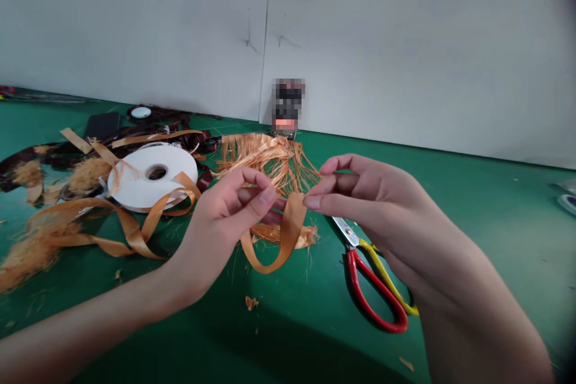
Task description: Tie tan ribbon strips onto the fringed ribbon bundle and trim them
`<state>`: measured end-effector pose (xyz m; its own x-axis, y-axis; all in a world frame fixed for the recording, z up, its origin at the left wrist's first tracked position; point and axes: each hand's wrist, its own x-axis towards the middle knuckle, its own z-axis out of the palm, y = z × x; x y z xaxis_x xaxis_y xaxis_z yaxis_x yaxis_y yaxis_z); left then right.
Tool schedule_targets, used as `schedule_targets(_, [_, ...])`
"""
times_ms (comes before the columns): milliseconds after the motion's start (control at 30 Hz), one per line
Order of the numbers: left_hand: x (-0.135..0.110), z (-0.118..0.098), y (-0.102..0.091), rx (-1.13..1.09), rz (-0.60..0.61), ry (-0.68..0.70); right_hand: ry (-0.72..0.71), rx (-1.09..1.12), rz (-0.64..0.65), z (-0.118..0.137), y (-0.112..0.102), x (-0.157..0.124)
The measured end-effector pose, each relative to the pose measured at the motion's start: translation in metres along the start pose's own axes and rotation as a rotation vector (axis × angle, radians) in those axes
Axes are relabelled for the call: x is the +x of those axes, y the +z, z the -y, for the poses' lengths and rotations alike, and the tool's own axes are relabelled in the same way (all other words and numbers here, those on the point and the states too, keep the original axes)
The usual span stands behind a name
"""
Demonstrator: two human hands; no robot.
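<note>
Both of my hands are raised over a green table [472, 204] and pinch a short piece of orange ribbon [283, 240] between them. My left hand [229, 216] grips one end with thumb and fingers closed. My right hand [369, 198] pinches the other end at the top. The ribbon droops in a loop below my fingers. Behind my hands lies a pile of frayed orange ribbon threads [265, 159].
Red and yellow handled scissors [373, 282] lie on the table under my right wrist. A white ribbon spool [150, 177] with loose orange ribbon [121, 228] sits at left, among dark ribbon and frayed scraps [27, 252]. A small dark device [288, 108] stands by the wall.
</note>
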<state>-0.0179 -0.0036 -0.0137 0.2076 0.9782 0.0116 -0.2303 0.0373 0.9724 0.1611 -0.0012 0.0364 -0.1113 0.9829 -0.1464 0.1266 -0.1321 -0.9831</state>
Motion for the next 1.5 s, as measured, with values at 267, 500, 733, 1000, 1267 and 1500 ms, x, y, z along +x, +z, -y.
schedule_targets(267, [0.002, 0.001, 0.003, 0.061, 0.015, -0.041, 0.006, -0.045, 0.023, 0.0, 0.0, 0.001])
schedule_targets(500, [0.0, -0.005, 0.008, 0.162, 0.044, 0.033, 0.026, -0.077, 0.036, 0.0, 0.002, 0.003])
schedule_targets(733, [0.001, -0.003, 0.007, 0.199, -0.011, 0.074, -0.005, -0.084, -0.003, -0.002, 0.001, 0.002])
schedule_targets(1000, [0.002, -0.002, 0.005, 0.309, 0.058, 0.101, 0.061, -0.076, 0.091, 0.001, 0.002, 0.002])
schedule_targets(1267, [0.0, -0.001, 0.004, 0.306, 0.001, 0.068, 0.008, -0.113, 0.048, -0.005, 0.0, 0.008])
schedule_targets(1500, [0.009, -0.004, -0.004, 0.349, -0.012, -0.021, -0.268, -0.539, -0.517, 0.001, 0.006, -0.015])
